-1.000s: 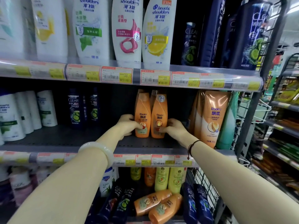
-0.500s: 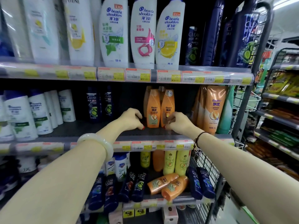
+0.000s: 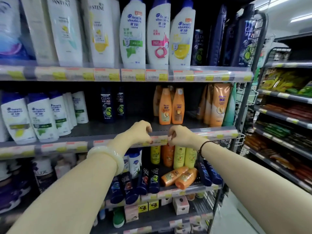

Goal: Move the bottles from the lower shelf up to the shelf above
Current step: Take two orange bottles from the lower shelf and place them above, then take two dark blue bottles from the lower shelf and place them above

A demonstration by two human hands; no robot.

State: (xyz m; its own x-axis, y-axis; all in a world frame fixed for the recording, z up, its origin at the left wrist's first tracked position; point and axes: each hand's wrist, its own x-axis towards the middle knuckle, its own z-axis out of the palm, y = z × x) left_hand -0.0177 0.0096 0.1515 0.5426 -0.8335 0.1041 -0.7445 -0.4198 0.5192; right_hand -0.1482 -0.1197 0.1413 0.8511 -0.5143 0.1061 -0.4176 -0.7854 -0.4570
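Note:
Two small orange bottles stand upright side by side on the middle shelf. In front of that shelf's edge hover my left hand and my right hand, fingers curled, holding nothing, apart from the bottles. On the lower shelf two more orange bottles lie on their sides, caps toward me. Dark blue bottles lie to their left and other dark blue bottles to their right. Yellow and orange bottles stand behind them.
White shampoo bottles fill the middle shelf's left, two dark Clear bottles its centre, large orange bottles its right. Tall white bottles line the top shelf. A wire side rack and another shelving unit stand right.
Both hands have let go of the two upright orange bottles and drawn back toward me and down to the shelf edge. The camera has pulled back, showing more of the lower shelf.

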